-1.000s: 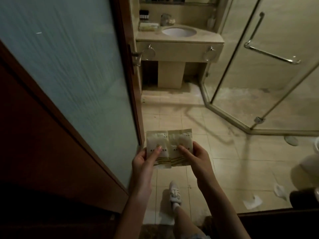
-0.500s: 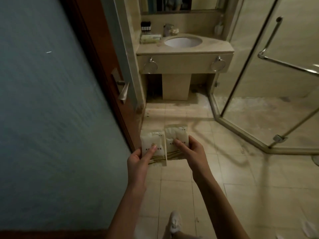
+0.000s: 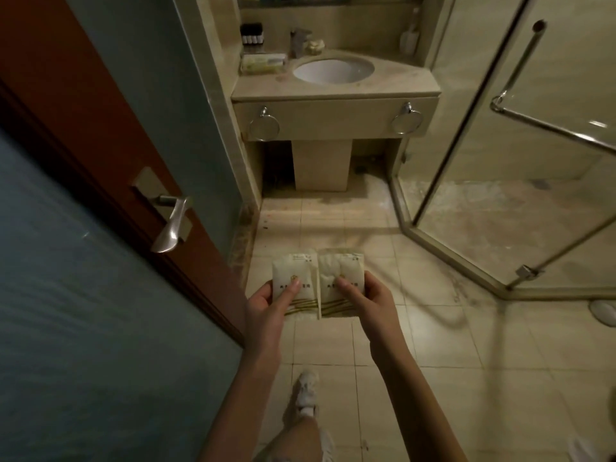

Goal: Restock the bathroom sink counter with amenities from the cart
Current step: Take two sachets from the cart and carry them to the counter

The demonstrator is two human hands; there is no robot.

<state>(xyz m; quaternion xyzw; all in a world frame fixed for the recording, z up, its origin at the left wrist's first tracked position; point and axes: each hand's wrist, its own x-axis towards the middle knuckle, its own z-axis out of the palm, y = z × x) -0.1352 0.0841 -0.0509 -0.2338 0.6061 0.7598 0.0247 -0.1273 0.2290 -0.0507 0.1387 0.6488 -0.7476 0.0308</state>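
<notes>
The sink [image 3: 333, 72] sits in the desk [image 3: 403, 85]; behind the sink stands a tap [image 3: 299, 41], left of it a box [image 3: 263, 63] and bottles [image 3: 251, 36], right the shower [image 3: 533, 201], well before it two packets [image 3: 293, 276].

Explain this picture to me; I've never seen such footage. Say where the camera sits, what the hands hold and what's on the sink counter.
No machine here: a person wears one camera on the head, looking forward and down at their own arms. The left hand pinches the left packet, the right hand the right packet, both pale, side by side. The sink counter stands ahead, not yet reached. On it, left of the basin, lie a flat pale pack and small dark bottles; a tap stands behind the basin.
</notes>
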